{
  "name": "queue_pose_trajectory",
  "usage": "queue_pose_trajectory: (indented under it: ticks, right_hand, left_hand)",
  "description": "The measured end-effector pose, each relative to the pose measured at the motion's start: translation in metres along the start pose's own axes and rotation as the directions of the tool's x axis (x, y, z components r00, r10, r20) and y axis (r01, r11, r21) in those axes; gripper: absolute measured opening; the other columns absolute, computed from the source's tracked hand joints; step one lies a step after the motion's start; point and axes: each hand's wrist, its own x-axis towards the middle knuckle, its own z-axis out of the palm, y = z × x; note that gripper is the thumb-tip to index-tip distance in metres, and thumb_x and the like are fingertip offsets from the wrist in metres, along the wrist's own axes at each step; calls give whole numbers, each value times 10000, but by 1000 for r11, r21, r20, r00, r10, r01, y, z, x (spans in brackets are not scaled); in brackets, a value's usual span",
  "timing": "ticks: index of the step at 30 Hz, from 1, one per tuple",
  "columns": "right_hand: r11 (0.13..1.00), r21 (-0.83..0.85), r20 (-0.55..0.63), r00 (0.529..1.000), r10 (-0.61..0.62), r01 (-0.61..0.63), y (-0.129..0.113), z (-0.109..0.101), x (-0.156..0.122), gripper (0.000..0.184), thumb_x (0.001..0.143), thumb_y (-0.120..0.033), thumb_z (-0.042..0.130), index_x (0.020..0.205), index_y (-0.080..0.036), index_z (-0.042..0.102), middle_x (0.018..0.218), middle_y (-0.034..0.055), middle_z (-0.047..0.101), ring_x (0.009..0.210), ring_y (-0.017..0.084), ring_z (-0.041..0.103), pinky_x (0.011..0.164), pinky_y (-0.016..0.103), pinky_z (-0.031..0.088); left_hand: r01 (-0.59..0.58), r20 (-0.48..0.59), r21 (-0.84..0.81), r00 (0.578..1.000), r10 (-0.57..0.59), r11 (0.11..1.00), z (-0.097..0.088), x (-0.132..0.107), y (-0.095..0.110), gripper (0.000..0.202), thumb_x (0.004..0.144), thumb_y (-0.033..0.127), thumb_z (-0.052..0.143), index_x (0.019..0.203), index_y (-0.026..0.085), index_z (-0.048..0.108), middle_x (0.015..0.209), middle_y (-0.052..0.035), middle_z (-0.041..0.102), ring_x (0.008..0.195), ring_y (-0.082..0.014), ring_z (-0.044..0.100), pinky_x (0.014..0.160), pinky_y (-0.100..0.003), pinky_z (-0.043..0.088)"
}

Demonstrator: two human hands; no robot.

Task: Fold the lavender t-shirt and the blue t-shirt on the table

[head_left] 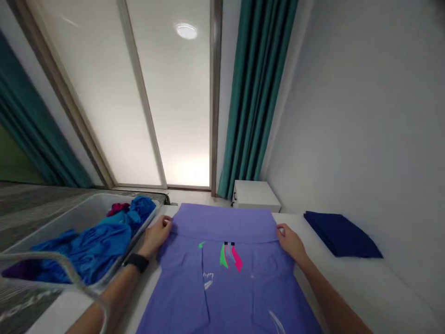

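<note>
The left hand (156,234) and right hand (290,243) sit at the far folded edge of a purple shirt (184,287), which lies flat on a white surface (347,278). Both are half-curled, apparently pinching the fold, though that is hard to tell from here. To the left, a grey laundry basket (83,218) holds blue clothes (83,250); folded navy cloth (339,234) lies right

A plastic laundry basket (79,208) of blue clothes (83,250), folded navy cloth (340,234), white cabinet (255,195), teal curtains (259,93)
</note>
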Motion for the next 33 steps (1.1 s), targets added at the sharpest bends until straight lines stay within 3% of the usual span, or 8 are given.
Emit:
queue_pose_trajectory:
  ticks: [8, 14, 17, 20, 23, 26, 29, 33]
  right_hand:
    - [999, 38, 14, 1000, 4, -5, 10, 2, -3, 278, 883, -280, 405, 1095, -217, 574, 659, -23, 550, 635, 177, 567, 620, 255, 360]
    - [999, 37, 27, 999, 39, -40, 2, -4, -3, 273, 880, -253, 438, 1103, -221, 594, 643, -20, 550, 648, 174, 562, 624, 257, 337]
    - [986, 154, 57, 997, 60, -68, -4, -11, 1, 260, 833, -203, 485, 1053, -219, 622, 610, -31, 526, 603, 161, 521, 610, 258, 320]
    - [907, 392, 148, 983, 106, -156, -13, -18, 15, 236, 746, -106, 492, 891, -208, 648, 515, -60, 452, 518, 135, 449, 561, 244, 304]
    - [831, 507, 219, 967, 132, -228, -27, -25, 42, 224, 721, -103, 489, 860, -191, 641, 475, -69, 437, 458, 122, 427, 495, 230, 304]
    - [761, 586, 258, 954, 151, -278, -41, -33, 74, 252, 729, -147, 502, 953, -164, 617, 509, -38, 509, 454, 137, 490, 439, 226, 317]
    - [682, 676, 212, 960, 182, -278, -49, -42, 94, 342, 737, -156, 480, 1071, -178, 553, 608, -13, 570, 522, 142, 563, 476, 227, 410]
    - [634, 717, 186, 956, 225, -289, -38, -44, 85, 406, 753, -177, 471, 1159, -184, 483, 641, -4, 588, 547, 154, 594, 516, 249, 454]
  left_hand:
    - [-184, 17, 12, 983, 184, 983, -3, -5, -5, 298, 858, 333, 395, 1015, 198, 609, 798, -25, 696, 769, -204, 660, 677, -264, 449]
    - [-154, 11, -32, 988, 154, 988, 0, 0, -10, 342, 879, 408, 386, 1035, 202, 610, 852, -38, 712, 790, -216, 667, 692, -272, 451]
    - [-120, 10, -27, 993, 120, 992, -2, 5, -7, 300, 850, 379, 437, 997, 215, 640, 776, -20, 701, 744, -219, 661, 676, -278, 436]
    - [-83, 40, -212, 995, 93, 974, -3, 16, 4, 207, 770, 320, 509, 845, 217, 672, 672, -2, 660, 677, -208, 631, 643, -275, 421]
    - [23, 91, -507, 996, 27, 862, 0, 37, 23, 181, 706, 321, 545, 754, 182, 651, 589, 3, 607, 576, -182, 582, 551, -259, 408]
    - [64, 97, -575, 995, -10, 816, -1, 66, 44, 220, 672, 331, 557, 782, 156, 633, 582, -2, 597, 537, -167, 583, 494, -242, 397]
    - [62, 35, -622, 998, -51, 780, -9, 86, 57, 296, 687, 341, 517, 893, 153, 613, 648, -6, 614, 567, -152, 604, 503, -234, 420]
    - [54, -24, -608, 996, -86, 792, -19, 77, 50, 321, 699, 355, 502, 933, 159, 599, 657, -1, 615, 562, -141, 597, 482, -220, 387]
